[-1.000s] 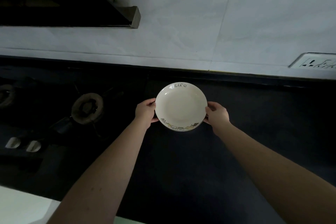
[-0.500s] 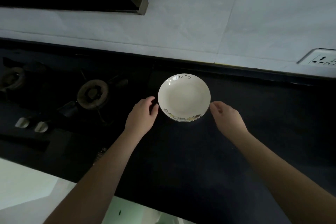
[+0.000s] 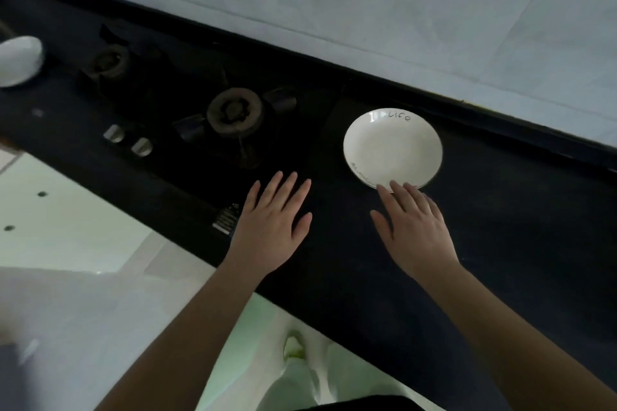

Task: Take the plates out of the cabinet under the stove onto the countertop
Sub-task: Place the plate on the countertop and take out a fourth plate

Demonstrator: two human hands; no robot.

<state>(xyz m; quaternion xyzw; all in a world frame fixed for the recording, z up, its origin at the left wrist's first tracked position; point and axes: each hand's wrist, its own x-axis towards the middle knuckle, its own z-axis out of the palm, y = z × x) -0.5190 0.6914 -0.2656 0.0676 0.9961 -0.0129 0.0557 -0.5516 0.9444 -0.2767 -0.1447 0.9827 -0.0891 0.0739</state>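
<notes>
A cream plate (image 3: 392, 147) with "Life" written on its far rim lies flat on the dark countertop (image 3: 517, 227), just right of the stove. My right hand (image 3: 414, 230) hovers near its front edge with fingers straight; the fingertips overlap the rim in the picture, and I cannot tell whether they touch it. My left hand (image 3: 272, 223) is spread flat over the counter's front part, left of the plate and apart from it. Neither hand holds anything. The cabinet under the stove is out of sight.
A gas stove with two burners (image 3: 235, 113) and two knobs (image 3: 128, 140) fills the counter's left side. A white rounded object (image 3: 18, 60) sits at the far left. A grey tiled wall (image 3: 434, 17) runs behind. Pale floor (image 3: 66, 243) lies below the counter edge.
Both hands let go of the plate, which now rests on the counter, and pulled back toward me with fingers spread. The view swung left and down, showing more stove and floor.
</notes>
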